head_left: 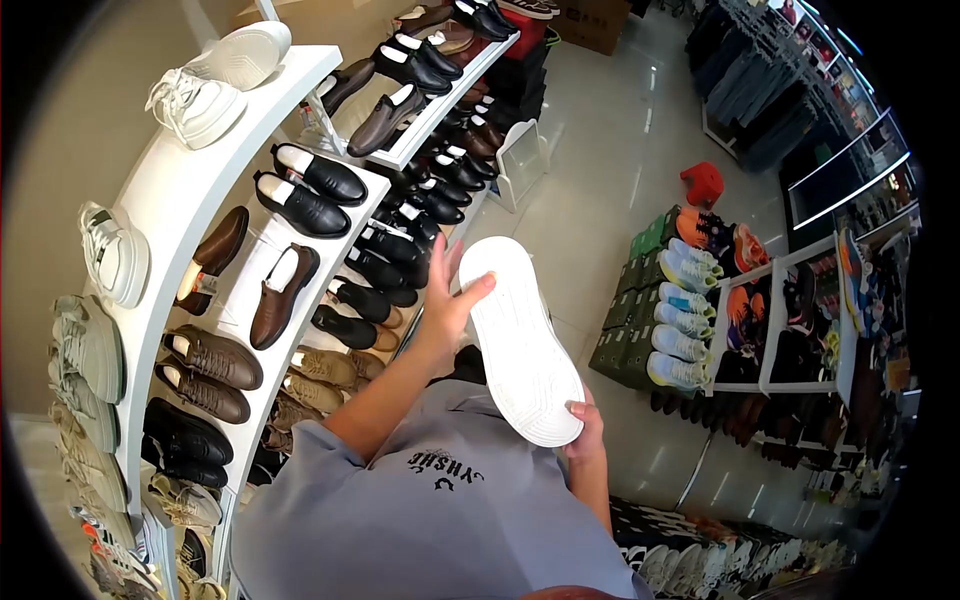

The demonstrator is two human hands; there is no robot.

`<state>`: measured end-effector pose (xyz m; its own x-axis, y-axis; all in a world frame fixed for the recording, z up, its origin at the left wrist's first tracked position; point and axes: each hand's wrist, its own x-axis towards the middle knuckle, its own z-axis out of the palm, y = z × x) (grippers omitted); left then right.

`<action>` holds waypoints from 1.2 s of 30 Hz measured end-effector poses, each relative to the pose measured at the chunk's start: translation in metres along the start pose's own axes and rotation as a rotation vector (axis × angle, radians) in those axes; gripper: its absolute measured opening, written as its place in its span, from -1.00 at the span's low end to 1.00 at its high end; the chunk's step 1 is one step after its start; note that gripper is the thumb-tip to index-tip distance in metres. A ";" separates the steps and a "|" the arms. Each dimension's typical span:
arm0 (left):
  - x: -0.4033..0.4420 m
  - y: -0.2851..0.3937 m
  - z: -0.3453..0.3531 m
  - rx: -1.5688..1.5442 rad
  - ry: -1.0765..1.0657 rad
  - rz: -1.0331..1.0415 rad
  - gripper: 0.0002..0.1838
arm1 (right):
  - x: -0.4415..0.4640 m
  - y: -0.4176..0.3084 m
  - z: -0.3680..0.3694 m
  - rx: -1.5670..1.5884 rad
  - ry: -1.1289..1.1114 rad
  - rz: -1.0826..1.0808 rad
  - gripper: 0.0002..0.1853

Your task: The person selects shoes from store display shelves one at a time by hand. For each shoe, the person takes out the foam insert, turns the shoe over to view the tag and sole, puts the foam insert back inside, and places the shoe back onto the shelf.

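A white sneaker [522,345] is held up in front of my chest, its patterned sole turned towards me. My left hand [452,300] is at its upper end, with the thumb pressed on the sole; some fingers stick out beyond the edge and the others are hidden behind the shoe. Lower down, my right hand [588,425] grips the other end at the side, thumb on the sole's edge and fingers mostly out of sight. The shoe's upper faces away and is hidden.
Curved white shelves [150,180] on the left carry white sneakers [115,255], black loafers [310,205] and brown shoes [210,375]. Across the floor [590,190] stand stacked green shoeboxes [635,290] with pale sneakers [685,318] on them. A red stool [702,184] stands behind the boxes.
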<state>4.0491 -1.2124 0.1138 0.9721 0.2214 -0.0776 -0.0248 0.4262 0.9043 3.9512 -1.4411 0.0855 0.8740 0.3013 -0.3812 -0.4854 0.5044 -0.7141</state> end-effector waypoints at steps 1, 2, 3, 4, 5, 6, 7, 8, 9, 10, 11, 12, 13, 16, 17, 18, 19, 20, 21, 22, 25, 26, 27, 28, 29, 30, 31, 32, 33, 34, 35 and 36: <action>0.030 -0.004 -0.008 0.075 -0.073 -0.014 -0.12 | 0.013 -0.004 -0.003 0.007 0.004 -0.004 0.01; 0.058 -0.009 -0.014 0.154 -0.142 -0.022 -0.25 | 0.027 -0.015 -0.002 -0.004 0.010 0.000 0.00; 0.075 0.002 -0.007 0.031 -0.170 -0.149 -0.40 | 0.044 -0.026 -0.001 -0.014 0.008 0.006 0.00; 0.093 0.009 -0.003 0.045 -0.212 -0.202 -0.43 | 0.062 -0.037 0.000 -0.024 -0.001 0.014 0.00; 0.106 0.013 0.004 0.049 -0.197 -0.162 -0.42 | 0.081 -0.047 -0.004 -0.039 0.007 0.019 -0.03; 0.118 0.014 0.011 0.057 -0.177 -0.122 -0.41 | 0.099 -0.060 -0.005 -0.038 0.011 0.006 -0.05; 0.131 0.012 0.012 0.093 -0.212 -0.023 -0.37 | 0.119 -0.071 -0.008 -0.019 0.000 0.018 -0.06; 0.143 0.010 0.009 0.132 -0.241 0.069 -0.32 | 0.138 -0.082 -0.013 -0.002 -0.008 0.037 -0.08; 0.154 0.016 0.007 0.138 -0.293 0.108 -0.20 | 0.157 -0.092 -0.017 -0.006 -0.018 0.047 -0.09; 0.161 0.019 0.005 0.216 -0.253 0.096 -0.07 | 0.175 -0.102 -0.021 -0.011 -0.028 0.063 -0.10; 0.168 0.020 0.002 0.252 -0.231 0.131 -0.01 | 0.192 -0.111 -0.022 0.015 -0.062 0.085 -0.13; 0.172 0.020 -0.002 0.292 -0.208 0.161 0.04 | 0.205 -0.120 -0.019 0.025 -0.056 0.135 -0.14; 0.172 0.021 -0.004 0.245 -0.156 0.162 0.10 | 0.217 -0.125 -0.014 0.033 -0.089 0.182 -0.15; 0.166 0.042 -0.012 0.264 0.061 0.117 -0.03 | 0.263 -0.133 -0.003 -0.047 -0.200 0.333 -0.16; 0.167 0.042 -0.019 0.286 0.172 0.150 -0.10 | 0.278 -0.135 0.001 -0.094 -0.235 0.383 -0.17; 0.166 0.039 -0.027 0.305 0.281 0.182 -0.16 | 0.292 -0.138 0.011 -0.219 -0.212 0.423 -0.14; 0.165 0.038 -0.034 0.215 0.335 0.246 -0.25 | 0.309 -0.141 0.015 -0.306 -0.266 0.490 -0.14; 0.163 0.032 -0.044 0.207 0.459 0.223 -0.30 | 0.327 -0.143 0.021 -0.396 -0.324 0.555 -0.13; 0.158 0.037 -0.042 0.158 0.563 0.247 -0.32 | 0.336 -0.155 0.041 -0.489 -0.390 0.623 -0.09; 0.151 0.041 -0.037 0.108 0.665 0.271 -0.34 | 0.351 -0.165 0.052 -0.577 -0.526 0.666 -0.08; 0.137 0.040 -0.024 0.050 0.937 0.334 -0.40 | 0.386 -0.188 0.095 -0.773 -0.868 0.787 -0.03; 0.133 0.038 -0.019 0.057 0.998 0.366 -0.41 | 0.396 -0.191 0.107 -0.791 -0.954 0.810 -0.04; 0.129 0.039 -0.012 0.070 1.056 0.362 -0.41 | 0.404 -0.192 0.115 -0.799 -1.034 0.833 -0.05; 0.125 0.037 -0.007 0.064 1.103 0.414 -0.39 | 0.411 -0.192 0.119 -0.802 -1.111 0.856 -0.06; 0.122 0.033 -0.001 0.059 1.149 0.468 -0.37 | 0.417 -0.191 0.121 -0.825 -1.165 0.813 -0.08; 0.117 0.029 0.004 0.056 1.191 0.525 -0.35 | 0.423 -0.191 0.126 -0.790 -1.181 0.845 -0.09; 0.109 0.032 0.014 0.020 1.218 0.536 -0.28 | 0.428 -0.189 0.131 -0.753 -1.195 0.874 -0.10; 0.101 0.029 0.021 0.017 1.246 0.617 -0.26 | 0.432 -0.186 0.136 -0.713 -1.204 0.902 -0.11; 0.092 0.025 0.031 0.051 1.332 0.677 -0.28 | 0.436 -0.179 0.142 -0.644 -1.275 0.939 -0.12; 0.082 0.020 0.043 0.081 1.416 0.736 -0.30 | 0.430 -0.175 0.157 -0.581 -1.281 1.023 -0.05; 0.070 0.016 0.056 0.140 1.519 0.707 -0.32 | 0.424 -0.168 0.169 -0.558 -1.318 0.962 -0.05; 0.056 0.004 0.066 0.109 1.590 0.666 -0.34 | 0.417 -0.162 0.182 -0.535 -1.352 0.893 -0.04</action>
<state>4.1187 -1.2567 0.1409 -0.3641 0.9302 0.0467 -0.2153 -0.1328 0.9675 4.3901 -1.2496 0.1486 -0.4230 0.8812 -0.2112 -0.4689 -0.4124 -0.7811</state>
